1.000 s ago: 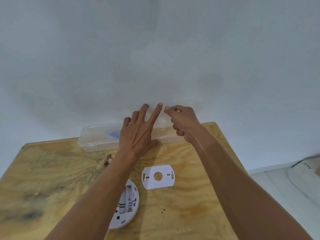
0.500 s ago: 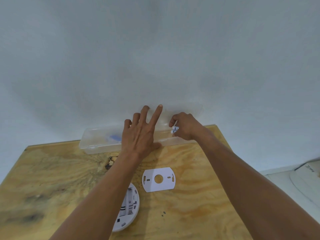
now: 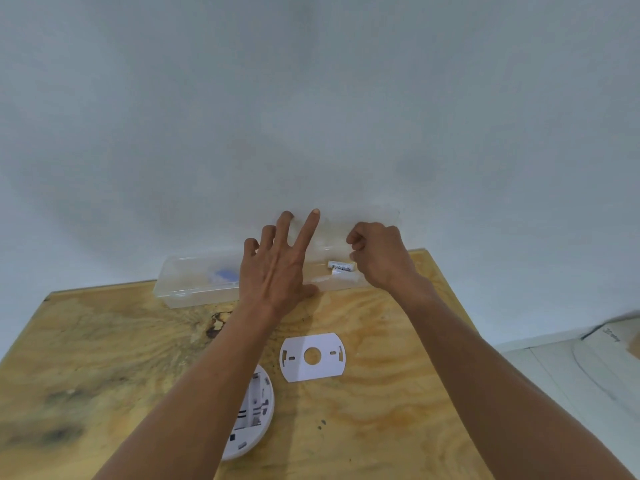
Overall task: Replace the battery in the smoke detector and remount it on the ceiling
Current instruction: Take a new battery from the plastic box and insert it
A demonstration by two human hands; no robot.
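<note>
The right hand (image 3: pixel 379 258) has come down into the clear box (image 3: pixel 194 285) at the table's (image 3: pixel 104 341) far edge, fingers curled beside a battery (image 3: pixel 341 266) — whether it grips it, I cannot tell. The left hand (image 3: pixel 277 268), fingers spread, holds the box. The smoke detector (image 3: pixel 254 410) waits open near the front edge — new batteries look next.

A plywood desk (image 3: pixel 381 427) with strong grain and dark stains fills the lower part of the view, its far edge against a plain white wall (image 3: pixel 311 116). A clear plastic box (image 3: pixel 194 285) lies along that far edge, touching the wall, with something blue (image 3: pixel 225 273) blurred inside it. To the right of the desk is pale floor (image 3: pixel 554 368), and on it a piece of cardboard (image 3: pixel 620 337), cut off by the frame.
</note>
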